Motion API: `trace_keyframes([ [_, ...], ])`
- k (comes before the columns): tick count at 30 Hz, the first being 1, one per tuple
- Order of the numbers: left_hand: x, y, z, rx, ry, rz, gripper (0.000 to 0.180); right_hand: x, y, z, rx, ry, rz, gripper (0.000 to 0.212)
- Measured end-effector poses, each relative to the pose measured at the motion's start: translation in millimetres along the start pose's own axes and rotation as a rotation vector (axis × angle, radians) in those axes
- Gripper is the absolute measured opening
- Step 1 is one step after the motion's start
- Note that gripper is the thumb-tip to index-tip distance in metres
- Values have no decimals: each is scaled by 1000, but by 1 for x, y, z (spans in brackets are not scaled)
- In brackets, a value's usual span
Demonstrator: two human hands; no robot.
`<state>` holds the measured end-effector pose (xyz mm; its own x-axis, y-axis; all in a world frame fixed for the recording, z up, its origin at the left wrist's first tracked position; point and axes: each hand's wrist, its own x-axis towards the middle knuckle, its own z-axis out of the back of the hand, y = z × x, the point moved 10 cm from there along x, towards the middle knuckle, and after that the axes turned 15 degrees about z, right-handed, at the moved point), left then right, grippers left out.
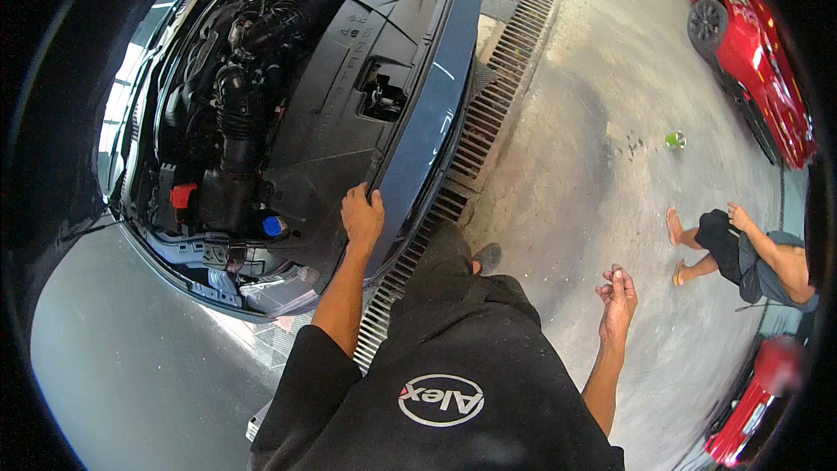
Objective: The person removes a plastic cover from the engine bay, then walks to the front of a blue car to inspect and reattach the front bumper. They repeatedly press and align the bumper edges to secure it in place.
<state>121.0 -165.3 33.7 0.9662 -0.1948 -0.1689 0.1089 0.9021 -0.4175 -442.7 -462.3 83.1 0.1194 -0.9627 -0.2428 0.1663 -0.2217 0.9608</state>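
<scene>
Two bare hands, and only my left one [363,220] is on the car: it rests at the edge of the black cover [327,135], beside the blue bumper [425,126], fingers together, thumb a little apart, pinching nothing that I can see. The cover lies across the front of the engine bay, left and ahead of me. To work well here, I judge a light, flat touch best, as the plastic may flex under weight. My right hand [617,301] hangs well apart over the floor [558,209], fingers curled toward the thumb; whether it pinches something small, I cannot tell.
</scene>
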Motion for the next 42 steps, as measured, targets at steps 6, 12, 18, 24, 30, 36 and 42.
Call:
trace_keyframes([
  [6,-26,-127,-32,-454,221,-166,37,47,26,-79,73,127,-23,37],
  [12,-80,-305,-66,-684,881,-340,44,111,67,-231,113,285,-17,43],
  [18,-7,-354,-78,-920,866,-356,41,172,106,-355,302,426,-126,34],
  [24,61,-353,-120,-1288,1145,110,28,217,123,-420,91,543,-171,29],
  [30,101,-347,-123,-1538,1127,384,26,242,135,-477,-33,644,-58,25],
  [36,138,-330,-113,-1600,761,368,25,252,126,-546,87,841,-275,24],
  [42,162,-266,-84,-1262,104,431,17,253,131,-573,-139,1176,-258,53],
])
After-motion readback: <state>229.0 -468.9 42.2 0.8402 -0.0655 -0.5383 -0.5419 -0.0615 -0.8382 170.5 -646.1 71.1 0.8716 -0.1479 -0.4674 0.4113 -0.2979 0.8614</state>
